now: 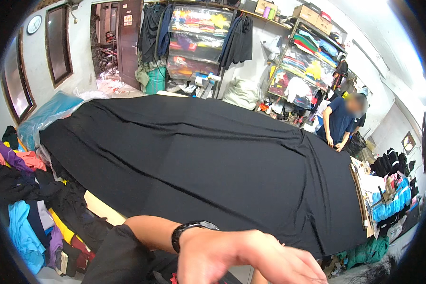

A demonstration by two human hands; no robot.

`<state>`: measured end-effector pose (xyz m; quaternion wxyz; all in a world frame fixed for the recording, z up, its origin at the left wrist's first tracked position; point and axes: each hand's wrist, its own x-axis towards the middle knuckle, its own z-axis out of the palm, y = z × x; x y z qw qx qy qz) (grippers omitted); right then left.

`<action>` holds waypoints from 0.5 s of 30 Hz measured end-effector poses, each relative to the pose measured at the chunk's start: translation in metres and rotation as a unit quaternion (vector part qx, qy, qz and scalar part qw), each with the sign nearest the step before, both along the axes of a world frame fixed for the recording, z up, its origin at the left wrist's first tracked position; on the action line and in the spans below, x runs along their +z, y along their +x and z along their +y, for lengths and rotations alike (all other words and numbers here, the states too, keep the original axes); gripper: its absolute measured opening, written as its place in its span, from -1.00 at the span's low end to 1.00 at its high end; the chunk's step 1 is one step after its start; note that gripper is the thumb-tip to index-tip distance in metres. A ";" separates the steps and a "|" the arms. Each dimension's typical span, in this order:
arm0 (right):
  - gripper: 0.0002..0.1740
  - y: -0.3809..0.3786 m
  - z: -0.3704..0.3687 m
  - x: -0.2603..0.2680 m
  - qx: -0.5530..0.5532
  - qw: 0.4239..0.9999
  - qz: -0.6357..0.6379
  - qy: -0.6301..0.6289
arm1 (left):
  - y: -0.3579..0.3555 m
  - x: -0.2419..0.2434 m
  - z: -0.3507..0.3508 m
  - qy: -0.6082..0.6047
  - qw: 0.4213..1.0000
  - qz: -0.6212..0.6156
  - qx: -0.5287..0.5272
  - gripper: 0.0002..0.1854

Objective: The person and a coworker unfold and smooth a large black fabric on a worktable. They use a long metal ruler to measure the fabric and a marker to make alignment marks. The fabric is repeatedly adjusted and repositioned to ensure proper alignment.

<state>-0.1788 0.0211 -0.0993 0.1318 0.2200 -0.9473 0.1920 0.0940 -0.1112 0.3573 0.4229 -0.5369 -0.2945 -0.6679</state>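
A broad sheet of black fabric [206,159] covers the large table before me, with long creases running across it. My left hand [248,254] reaches across the bottom of the view, a black wristwatch [195,230] on its wrist. It appears in front of the fabric's near edge; whether it touches the cloth cannot be told. Its fingers point right and blur toward the lower edge, and I see nothing held in them. A sliver of skin shows beneath it, but my right hand itself is out of view.
A co-worker [340,122] stands at the far right corner, both hands at the fabric's edge. Piled garments [32,227] lie at the left. Paper sheets [371,183] and blue bundles [392,200] sit at the right end. Loaded shelves [198,42] line the back wall.
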 end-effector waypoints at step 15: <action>-0.41 0.008 -0.001 0.010 -0.005 1.000 0.014 0.007 | -0.023 0.002 0.019 0.028 0.998 0.050 -0.025 0.04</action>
